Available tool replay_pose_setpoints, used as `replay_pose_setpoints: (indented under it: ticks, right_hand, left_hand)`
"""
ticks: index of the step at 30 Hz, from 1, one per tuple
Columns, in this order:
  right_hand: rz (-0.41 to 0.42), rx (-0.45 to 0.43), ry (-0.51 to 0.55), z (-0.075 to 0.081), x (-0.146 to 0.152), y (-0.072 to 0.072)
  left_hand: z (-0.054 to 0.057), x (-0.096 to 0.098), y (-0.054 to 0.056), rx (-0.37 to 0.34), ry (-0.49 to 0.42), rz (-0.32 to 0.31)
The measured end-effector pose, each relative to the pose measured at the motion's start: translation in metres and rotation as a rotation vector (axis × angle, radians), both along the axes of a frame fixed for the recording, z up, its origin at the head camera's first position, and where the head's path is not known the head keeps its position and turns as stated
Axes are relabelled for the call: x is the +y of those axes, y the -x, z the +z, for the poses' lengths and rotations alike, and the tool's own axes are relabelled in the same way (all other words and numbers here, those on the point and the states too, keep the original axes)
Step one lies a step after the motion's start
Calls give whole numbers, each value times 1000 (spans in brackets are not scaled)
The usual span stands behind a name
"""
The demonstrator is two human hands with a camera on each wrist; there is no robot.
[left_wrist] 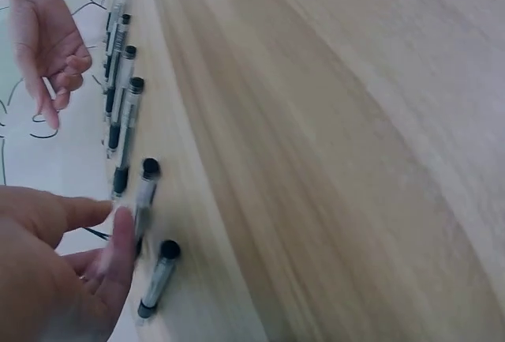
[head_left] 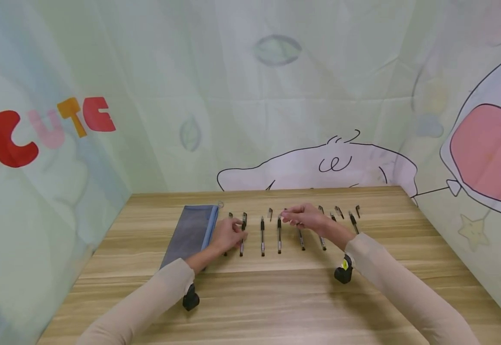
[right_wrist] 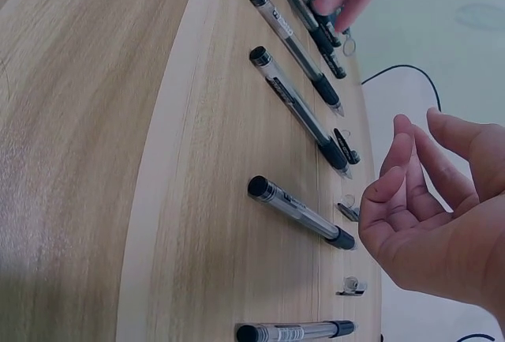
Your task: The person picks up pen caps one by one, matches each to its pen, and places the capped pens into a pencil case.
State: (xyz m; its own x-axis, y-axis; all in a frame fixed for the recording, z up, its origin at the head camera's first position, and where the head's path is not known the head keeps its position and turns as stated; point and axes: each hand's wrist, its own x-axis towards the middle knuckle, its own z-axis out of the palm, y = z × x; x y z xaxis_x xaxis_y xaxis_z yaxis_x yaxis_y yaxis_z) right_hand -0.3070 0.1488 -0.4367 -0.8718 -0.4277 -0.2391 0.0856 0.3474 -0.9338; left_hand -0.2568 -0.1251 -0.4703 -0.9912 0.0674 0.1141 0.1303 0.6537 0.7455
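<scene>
Black gel pens lie in a row on the wooden table (head_left: 267, 297), their dark grips toward the far side. My left hand (head_left: 227, 234) is at the left part of the row, thumb and index finger beside one pen (head_left: 241, 248); the left wrist view shows the fingertips overlapping that pen (left_wrist: 147, 188). Over the middle of the row hovers my right hand (head_left: 308, 218), near an uncapped pen (head_left: 279, 237). Its fingers bend loosely with nothing between them in the right wrist view. Loose caps, one of them a black clip cap (right_wrist: 346, 146), lie beyond the pen tips.
A blue-grey zip pouch (head_left: 190, 230) lies left of the pens, beside my left hand. More pens (head_left: 354, 223) and caps (head_left: 339, 212) lie on the right. A printed cloth (head_left: 250, 96) hangs behind the table's back edge.
</scene>
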Motion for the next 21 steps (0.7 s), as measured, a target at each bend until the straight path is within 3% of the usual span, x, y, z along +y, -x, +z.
replay_pose_setpoints:
  ticks: [4,7,10,18,21]
  right_hand:
    - [-16,-6,-4,-2,2,1]
    - [-10,-11,-15,-3,2,2]
    - [-2,-15,-22,-3,1,3]
    - [-21,-7,-17,-2,7,3]
    - [-27,-13,-5,-2,10,2]
  left_hand:
    - [6,7,0,-21,-100,28]
    - [8,14,-1,-109,-213,32]
    - [9,22,-2,-186,-267,27]
    - [5,38,3,-251,-212,-36]
    - [2,42,5,-243,-196,-45]
